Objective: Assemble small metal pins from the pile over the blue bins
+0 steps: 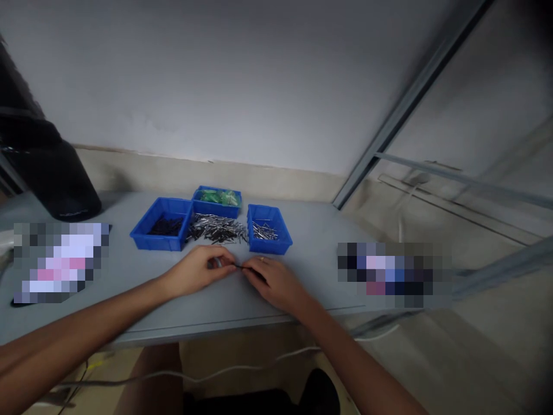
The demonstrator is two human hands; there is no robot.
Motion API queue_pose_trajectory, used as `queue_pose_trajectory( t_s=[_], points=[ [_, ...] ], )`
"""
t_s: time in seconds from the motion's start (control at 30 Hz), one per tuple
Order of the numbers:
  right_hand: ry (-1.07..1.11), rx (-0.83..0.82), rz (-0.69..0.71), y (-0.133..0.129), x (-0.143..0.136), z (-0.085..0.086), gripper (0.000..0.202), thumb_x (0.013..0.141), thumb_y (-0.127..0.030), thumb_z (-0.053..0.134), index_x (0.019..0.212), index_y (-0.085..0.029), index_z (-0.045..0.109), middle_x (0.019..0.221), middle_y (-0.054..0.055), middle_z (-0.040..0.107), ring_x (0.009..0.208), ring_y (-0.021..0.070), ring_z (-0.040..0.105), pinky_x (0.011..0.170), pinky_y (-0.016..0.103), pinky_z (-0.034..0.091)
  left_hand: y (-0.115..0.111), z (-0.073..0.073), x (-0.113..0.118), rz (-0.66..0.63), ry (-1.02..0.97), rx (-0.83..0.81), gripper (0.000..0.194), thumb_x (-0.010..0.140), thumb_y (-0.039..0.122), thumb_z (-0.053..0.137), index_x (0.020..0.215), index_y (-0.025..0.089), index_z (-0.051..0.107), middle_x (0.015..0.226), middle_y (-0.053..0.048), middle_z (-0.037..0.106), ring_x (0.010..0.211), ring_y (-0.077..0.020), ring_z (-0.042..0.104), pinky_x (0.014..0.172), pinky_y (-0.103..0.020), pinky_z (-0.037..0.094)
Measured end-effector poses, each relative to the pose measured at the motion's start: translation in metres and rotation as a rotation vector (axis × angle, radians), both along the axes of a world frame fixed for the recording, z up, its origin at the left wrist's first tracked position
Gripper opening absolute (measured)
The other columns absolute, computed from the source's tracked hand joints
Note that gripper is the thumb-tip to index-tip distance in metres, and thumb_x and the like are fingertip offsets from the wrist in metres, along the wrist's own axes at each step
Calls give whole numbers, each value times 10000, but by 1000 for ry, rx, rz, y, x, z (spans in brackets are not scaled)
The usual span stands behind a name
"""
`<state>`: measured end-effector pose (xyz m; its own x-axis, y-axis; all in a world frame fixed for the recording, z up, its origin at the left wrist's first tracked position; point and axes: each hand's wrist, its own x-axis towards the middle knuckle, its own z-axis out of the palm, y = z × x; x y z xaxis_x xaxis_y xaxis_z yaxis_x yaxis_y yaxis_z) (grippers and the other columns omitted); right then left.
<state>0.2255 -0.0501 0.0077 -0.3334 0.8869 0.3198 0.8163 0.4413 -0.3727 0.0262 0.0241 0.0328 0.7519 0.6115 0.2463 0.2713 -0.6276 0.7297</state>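
Near the table's front edge, my left hand (203, 270) and my right hand (273, 281) almost meet. Both are closed in a fingertip pinch, one at each end of a thin dark rod (239, 266). Its exact kind is too small to make out. Just beyond my fingers lies a loose pile of thin metal rods (218, 229), some silvery and some dark. A blue bin (159, 244) left of the pile holds dark pieces. To the right, another blue bin (270, 246) contains silvery rods. Behind the pile, a third blue bin (216, 211) holds green pieces in clear plastic.
A large black bottle-shaped container (64, 173) stands at the back left. Blurred-out devices lie on the table at left (63, 262) and right (386, 271). A metal frame post (380, 144) rises at the right, and a white cable (233, 369) hangs below the table edge.
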Motion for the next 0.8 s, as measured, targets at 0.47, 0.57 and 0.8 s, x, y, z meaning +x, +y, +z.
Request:
queue_pose_trajectory(
  t_s=[0.47,0.57,0.8],
  points=[
    [-117,26,-1,-1,-5,4,233,965,-258,397,933,-185,616,896,57,656,839,175,601,725,282,433,-7,7,2,-17,-63,-50,205,808,300,578,909,176,706,910,-41,709,812,-156,629,685,-240,490],
    [-123,33,8,-2,-5,5,234,963,-270,403,938,-186,620,896,63,665,840,183,609,729,289,443,-7,8,2,17,-99,-119,189,788,290,568,872,161,678,873,-39,704,803,-156,631,690,-245,496],
    [-24,64,9,-8,-4,4,291,940,-246,411,1195,-211,547,1041,75,673,923,202,621,779,319,475,-1,6,2,117,-64,-70,184,766,300,564,828,158,664,732,-9,668,704,-144,595,640,-243,465]
  ],
)
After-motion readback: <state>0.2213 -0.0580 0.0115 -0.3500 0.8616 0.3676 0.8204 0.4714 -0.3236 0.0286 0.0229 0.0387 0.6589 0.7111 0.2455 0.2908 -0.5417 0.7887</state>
